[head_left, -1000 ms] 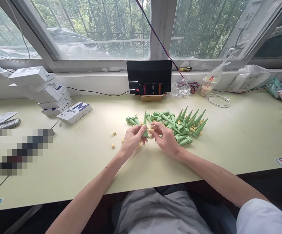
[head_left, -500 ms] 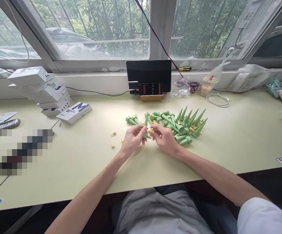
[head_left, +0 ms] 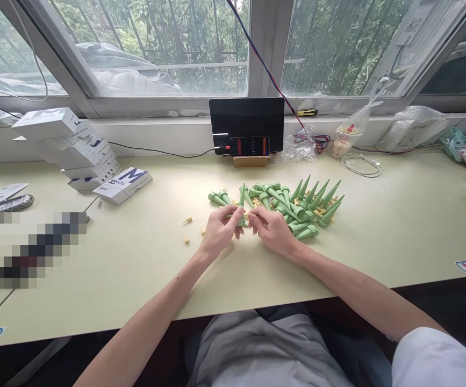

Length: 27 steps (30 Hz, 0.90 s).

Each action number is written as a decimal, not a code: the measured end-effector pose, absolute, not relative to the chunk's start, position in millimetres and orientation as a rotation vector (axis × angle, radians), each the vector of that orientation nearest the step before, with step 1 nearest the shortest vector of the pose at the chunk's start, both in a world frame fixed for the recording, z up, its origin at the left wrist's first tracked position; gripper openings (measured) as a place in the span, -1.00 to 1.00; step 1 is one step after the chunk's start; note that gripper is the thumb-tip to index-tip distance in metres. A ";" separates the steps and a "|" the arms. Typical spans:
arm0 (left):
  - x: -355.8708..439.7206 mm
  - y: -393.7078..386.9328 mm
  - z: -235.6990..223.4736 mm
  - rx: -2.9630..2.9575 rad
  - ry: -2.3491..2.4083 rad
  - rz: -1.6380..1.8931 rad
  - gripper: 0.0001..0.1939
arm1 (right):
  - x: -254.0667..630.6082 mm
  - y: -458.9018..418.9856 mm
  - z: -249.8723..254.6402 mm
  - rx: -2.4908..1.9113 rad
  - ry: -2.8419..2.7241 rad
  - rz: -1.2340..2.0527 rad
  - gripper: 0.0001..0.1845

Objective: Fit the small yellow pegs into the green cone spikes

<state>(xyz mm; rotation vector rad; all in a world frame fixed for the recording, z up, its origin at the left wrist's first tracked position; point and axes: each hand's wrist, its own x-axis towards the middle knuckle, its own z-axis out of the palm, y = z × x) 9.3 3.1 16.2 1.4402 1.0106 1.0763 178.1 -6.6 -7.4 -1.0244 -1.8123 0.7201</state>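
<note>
My left hand (head_left: 220,228) is closed around a green plastic watering spike (head_left: 242,200), its tapered point up. My right hand (head_left: 272,228) is beside it, thumb and fingers pinched together close to the spike's lower end. A bit of a small yellow plastic plug (head_left: 246,214) shows at those fingertips, mostly hidden. Just beyond the hands lies a pile of green spikes (head_left: 283,204), several standing point up at its right. Loose yellow plugs (head_left: 186,239) are scattered on the table left of my left hand, and more lie among the spikes.
Behind the pile a phone (head_left: 250,146) leans on a dark tablet (head_left: 246,115) on a cardboard stand. White boxes (head_left: 71,145) are stacked at the left, with one box (head_left: 123,185) lying in front. A bagged cup (head_left: 343,141) and coiled white cable (head_left: 360,165) are at back right.
My right fingers have drawn slightly away from the spike, and less of the yellow plug shows between them. My left hand keeps its hold on the spike.
</note>
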 end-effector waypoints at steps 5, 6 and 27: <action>9.2 3.5 16.1 1.429 1.028 1.104 -0.60 | 177.8 -4.6 -8.2 -1.048 -1.800 0.707 -0.68; 9.2 3.3 16.3 1.431 1.031 1.106 -0.60 | 178.0 -4.4 -8.5 -1.045 -1.801 0.707 -0.67; 9.4 2.0 14.9 1.447 1.073 1.113 -0.60 | 177.8 -7.4 -7.3 -1.050 -1.827 0.708 -0.61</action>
